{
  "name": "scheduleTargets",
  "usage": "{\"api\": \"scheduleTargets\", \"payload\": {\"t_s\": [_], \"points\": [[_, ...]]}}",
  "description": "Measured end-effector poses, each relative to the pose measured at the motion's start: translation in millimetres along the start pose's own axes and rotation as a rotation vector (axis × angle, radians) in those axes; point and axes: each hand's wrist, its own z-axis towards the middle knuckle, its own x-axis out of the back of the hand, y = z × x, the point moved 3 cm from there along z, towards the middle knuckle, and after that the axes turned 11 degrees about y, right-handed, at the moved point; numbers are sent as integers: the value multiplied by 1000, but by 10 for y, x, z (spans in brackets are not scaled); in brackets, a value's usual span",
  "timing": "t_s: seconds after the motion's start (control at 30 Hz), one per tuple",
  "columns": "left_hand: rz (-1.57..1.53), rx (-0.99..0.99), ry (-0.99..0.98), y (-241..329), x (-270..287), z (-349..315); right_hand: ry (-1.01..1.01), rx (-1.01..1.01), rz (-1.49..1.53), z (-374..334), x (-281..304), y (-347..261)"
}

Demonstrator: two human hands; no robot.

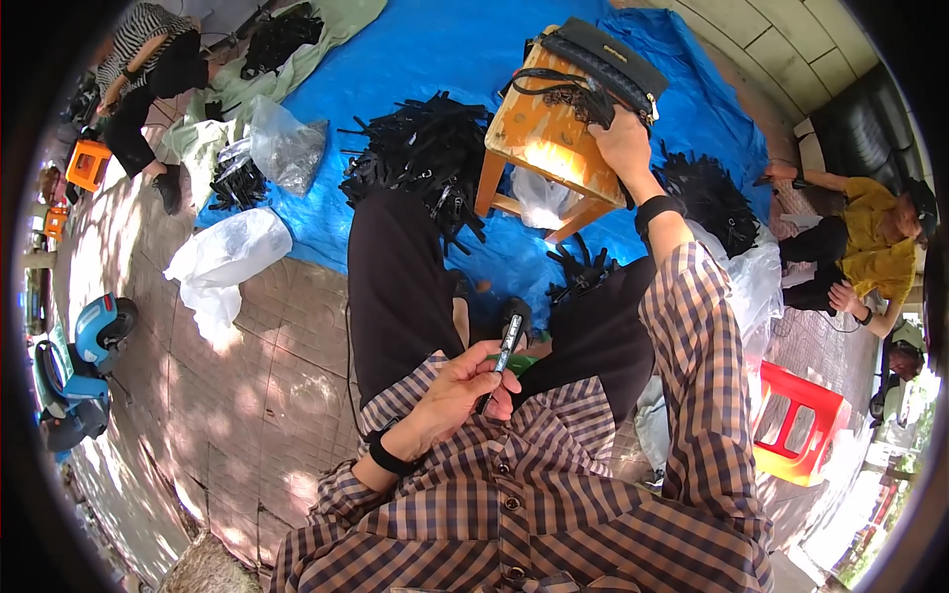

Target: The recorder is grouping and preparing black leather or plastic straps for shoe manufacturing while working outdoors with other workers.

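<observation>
1. My left hand (457, 390) is in front of my body, above my lap, its fingers closed around a slim black piece (502, 358) with pale markings, which slants with its top end leaning to the right.
2. My right hand (625, 148) is stretched forward to the right edge of a wooden stool (534, 127). Its fingers are bent over beside some small dark pieces (565, 96); I cannot tell how far they are open or whether they have hold of anything.
3. A black bag (605, 67) lies across the far side of that stool, just beyond my right fingers, with its strap (542, 77) looped over the wood.
4. The stool stands on a blue tarp (361, 59), with a clear plastic bag (542, 201) showing beneath its seat.
5. Left of the stool, a big heap of black strips (420, 153) lies beyond my left knee; another dark heap (714, 203) lies to the stool's right.
6. A crumpled white plastic bag (232, 259) rests farther left, partly over the paving (287, 395).
7. On my right are a red stool (828, 420) and, beyond it, a person in a yellow shirt (875, 247). A person in a striped top (143, 38) is at the far left.
</observation>
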Motion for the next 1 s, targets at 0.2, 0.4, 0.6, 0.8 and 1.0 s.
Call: {"api": "scheduleTargets", "payload": {"t_s": [0.2,0.4,0.6,0.8,1.0], "points": [[0,-7,48,-28,-61,-47,45,121,32,-116,44,-107],[-45,-163,214,0,91,-61,-429,-392,871,-558,643,-435],[-50,-307,336,170,13,-74,-662,-595,1166,-1999,1139,-868],[2,-378,321,139,-77,-97,-502,-498,1107,-2734,1180,-1093],[-17,-338,347,38,21,-127,-534,-464,974,-2856,1214,-1061]]}}
